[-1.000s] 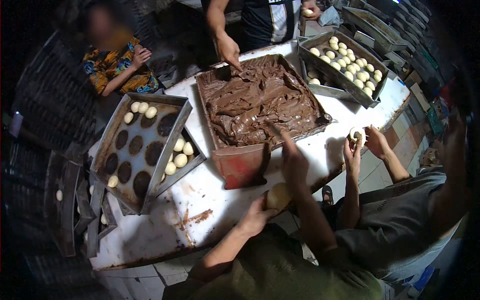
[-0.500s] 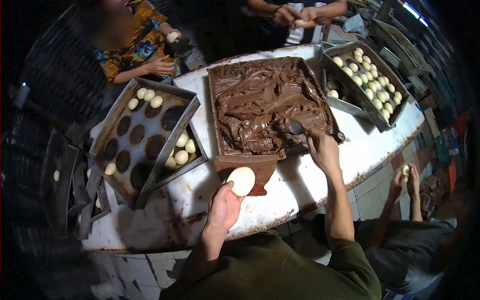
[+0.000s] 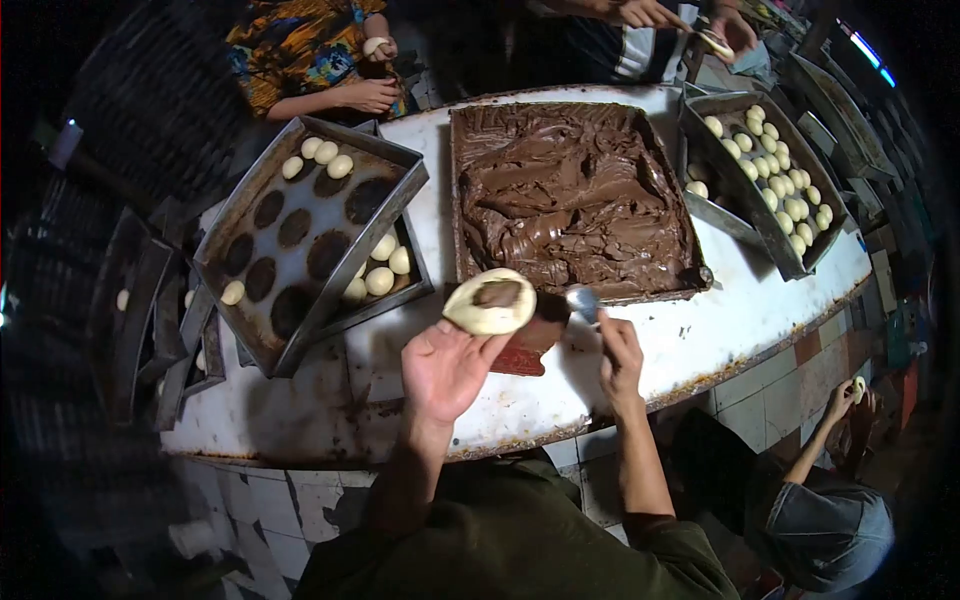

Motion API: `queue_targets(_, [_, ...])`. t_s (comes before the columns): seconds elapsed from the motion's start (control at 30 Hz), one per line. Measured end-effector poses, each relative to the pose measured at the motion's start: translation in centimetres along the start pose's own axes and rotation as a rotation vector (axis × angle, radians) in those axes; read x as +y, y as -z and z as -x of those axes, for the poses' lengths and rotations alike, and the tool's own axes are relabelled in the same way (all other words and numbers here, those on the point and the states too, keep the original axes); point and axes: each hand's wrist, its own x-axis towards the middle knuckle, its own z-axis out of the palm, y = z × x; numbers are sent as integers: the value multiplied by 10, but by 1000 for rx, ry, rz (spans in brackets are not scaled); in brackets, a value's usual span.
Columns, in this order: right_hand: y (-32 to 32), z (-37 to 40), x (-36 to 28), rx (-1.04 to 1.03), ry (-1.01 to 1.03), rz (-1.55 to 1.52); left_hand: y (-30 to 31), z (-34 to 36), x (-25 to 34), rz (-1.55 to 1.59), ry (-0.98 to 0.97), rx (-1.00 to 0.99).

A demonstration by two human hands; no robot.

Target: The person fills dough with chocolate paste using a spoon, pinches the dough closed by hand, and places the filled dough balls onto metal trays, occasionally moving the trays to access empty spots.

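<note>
A flattened round of pale dough [image 3: 467, 312] rests on the fingers of my left hand [image 3: 443, 375], with a dab of chocolate filling [image 3: 497, 293] at its middle. My right hand [image 3: 621, 362] grips a metal spoon [image 3: 582, 300], its bowl just right of the dough. Beyond both hands lies a large square tray [image 3: 458, 240] full of thick brown chocolate paste [image 3: 570, 190], its surface ridged and smeared. Under the dough, a reddish-brown piece [image 3: 520, 362] at the tray's near edge is partly hidden.
Left, a metal pan [image 3: 300, 345] with several dough balls [image 3: 326, 153] overlaps another pan. More dough balls fill a pan [image 3: 790, 262] at right. Two people stand across the table [image 3: 640, 350], handling dough; another person's hands [image 3: 845, 400] hold dough at lower right.
The spoon has come from the tray's near right corner to beside the dough. Chocolate now sits on the dough, which my left hand holds higher. The whole view has shifted slightly.
</note>
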Motion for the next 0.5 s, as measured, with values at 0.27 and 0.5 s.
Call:
queue_targets(0.27, [-36, 35, -24, 424, -278, 401, 41, 80, 31, -439, -117, 2])
queue_targets(0.5, [-133, 19, -190, -698, -613, -890, 46, 175, 42, -488, -241, 62])
